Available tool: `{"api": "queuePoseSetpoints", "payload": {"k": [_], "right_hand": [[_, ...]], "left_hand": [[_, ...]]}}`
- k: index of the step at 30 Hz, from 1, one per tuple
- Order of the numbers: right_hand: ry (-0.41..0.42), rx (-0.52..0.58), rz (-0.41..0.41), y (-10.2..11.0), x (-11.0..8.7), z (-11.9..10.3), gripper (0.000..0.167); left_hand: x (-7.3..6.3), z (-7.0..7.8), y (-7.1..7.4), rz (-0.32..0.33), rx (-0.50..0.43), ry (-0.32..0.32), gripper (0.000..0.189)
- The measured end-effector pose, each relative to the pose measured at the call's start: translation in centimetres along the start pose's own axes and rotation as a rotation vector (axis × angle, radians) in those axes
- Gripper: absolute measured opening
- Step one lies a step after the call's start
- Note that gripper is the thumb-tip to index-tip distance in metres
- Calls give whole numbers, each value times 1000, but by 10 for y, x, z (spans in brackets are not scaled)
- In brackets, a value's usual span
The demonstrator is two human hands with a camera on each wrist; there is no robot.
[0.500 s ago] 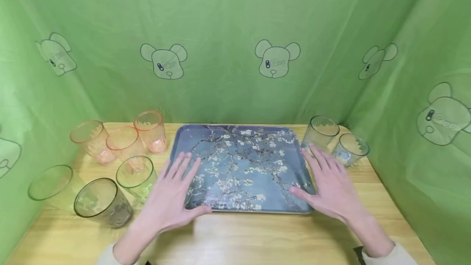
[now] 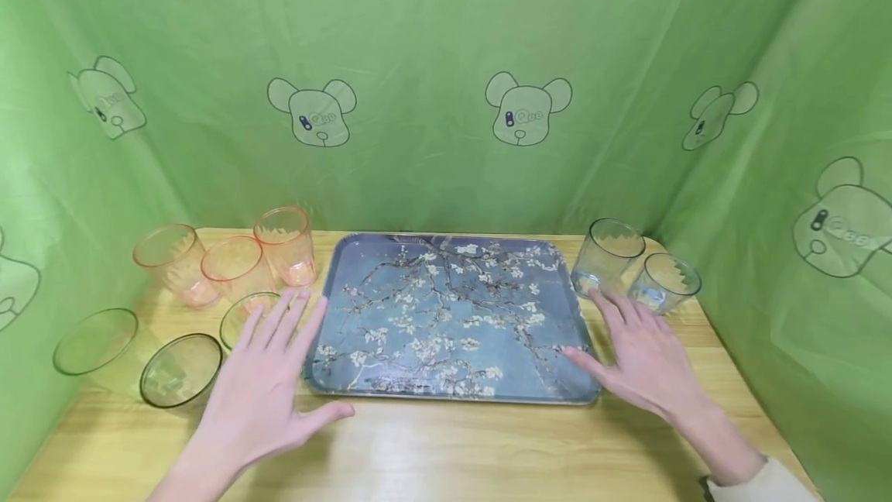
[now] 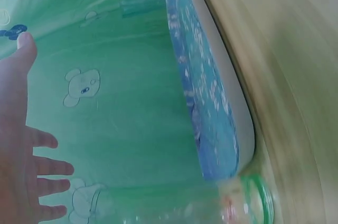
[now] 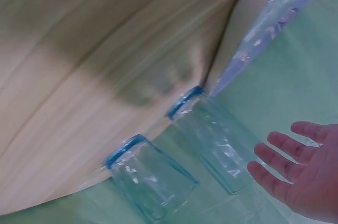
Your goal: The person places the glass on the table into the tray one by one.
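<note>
My left hand (image 2: 261,390) hovers, fingers spread, left of a flower-patterned blue tray (image 2: 446,316), holding nothing. In the head view it overlaps a green-rimmed glass (image 2: 245,304) and part of a dark-rimmed glass (image 2: 177,378). The left wrist view shows that green-rimmed glass (image 3: 179,203) beyond the fingers. My right hand (image 2: 648,366) is raised with loosely spread fingers over the tray's right edge, also holding nothing. Just beyond its fingertips stand a taller blue-tinted glass (image 2: 605,258) and a shorter one (image 2: 665,285); the right wrist view shows the taller glass (image 4: 216,142) close by.
Three orange-pink glasses (image 2: 287,246) are grouped at the back left of the wooden table (image 2: 432,448). A yellowish-green glass (image 2: 97,347) stands at the far left. Green curtains (image 2: 418,161) with bear faces enclose the back and sides.
My left hand has moved left from over the tray's left side toward the green-rimmed glass. The right hand has shifted slightly right and nearer. Tray and glasses look unmoved.
</note>
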State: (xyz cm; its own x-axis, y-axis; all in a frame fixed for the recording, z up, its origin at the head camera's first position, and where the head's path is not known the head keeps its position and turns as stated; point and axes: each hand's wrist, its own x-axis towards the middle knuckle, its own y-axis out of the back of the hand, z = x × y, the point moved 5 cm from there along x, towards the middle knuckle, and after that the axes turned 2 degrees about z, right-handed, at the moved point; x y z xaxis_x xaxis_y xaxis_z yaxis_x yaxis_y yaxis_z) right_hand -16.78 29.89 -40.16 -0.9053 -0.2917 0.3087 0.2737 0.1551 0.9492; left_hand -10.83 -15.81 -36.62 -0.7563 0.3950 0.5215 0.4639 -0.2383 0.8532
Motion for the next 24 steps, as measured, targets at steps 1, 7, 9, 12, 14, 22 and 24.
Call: {"api": "queuePoseSetpoints", "payload": {"k": [1,7,9,12,14,22,24], "right_hand": [[-5,-4,-9,-1,0,2,101],[-13,-50,-66,-8,-5,11,99],[-15,-58,-75,-11,-7,15,97],[-20,-57,-100,-15,-10,21,95],[-32,-57,-125,-19,-11,24,94],[-31,-86,-215,-32,-15,28,83],[-23,-94,-217,-35,-16,28,79]], "left_hand": [[-2,-2,4,17,1,2,119],[-15,-20,21,104,9,52,123],[-20,-26,25,124,14,76,123],[-27,-36,30,138,14,117,123],[-32,-42,34,150,12,148,123],[-56,-64,45,185,12,336,137],[-63,-70,46,182,14,387,140]]}}
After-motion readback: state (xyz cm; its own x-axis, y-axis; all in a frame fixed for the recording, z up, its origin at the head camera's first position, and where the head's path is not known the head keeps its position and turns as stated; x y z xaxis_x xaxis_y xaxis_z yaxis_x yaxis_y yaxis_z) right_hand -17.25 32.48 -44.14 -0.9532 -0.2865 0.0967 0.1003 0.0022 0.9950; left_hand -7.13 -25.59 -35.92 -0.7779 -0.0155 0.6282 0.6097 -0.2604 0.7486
